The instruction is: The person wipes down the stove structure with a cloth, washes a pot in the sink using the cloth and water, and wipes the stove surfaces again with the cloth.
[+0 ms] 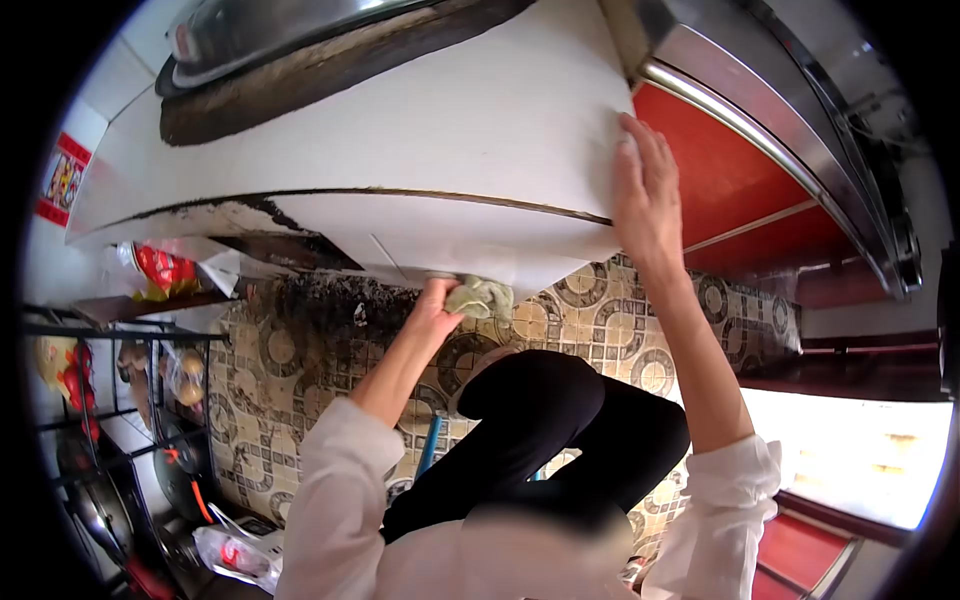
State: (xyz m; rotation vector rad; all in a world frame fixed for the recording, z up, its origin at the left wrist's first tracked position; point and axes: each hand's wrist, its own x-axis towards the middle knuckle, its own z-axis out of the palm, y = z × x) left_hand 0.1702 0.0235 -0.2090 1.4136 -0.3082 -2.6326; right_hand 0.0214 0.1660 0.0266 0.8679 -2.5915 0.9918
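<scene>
A crumpled pale green cleaning cloth [482, 298] is gripped in my left hand [436, 302], low against the white tiled front [455, 235] of a counter-like block. Part of the cloth hangs out past my thumb, and some fingers are hidden behind it. My right hand [648, 190] lies with fingers stretched out on the right edge of the white top [450, 120], beside a red cabinet panel [715, 165]. Nothing shows in that hand.
A dark-rimmed metal pan [260, 50] sits on the white top. Below it, a sooty opening [290, 248] and blackened floor show. A black rack [125, 400] with pans and bags stands at left. Patterned floor tiles [590, 325] surround my knees.
</scene>
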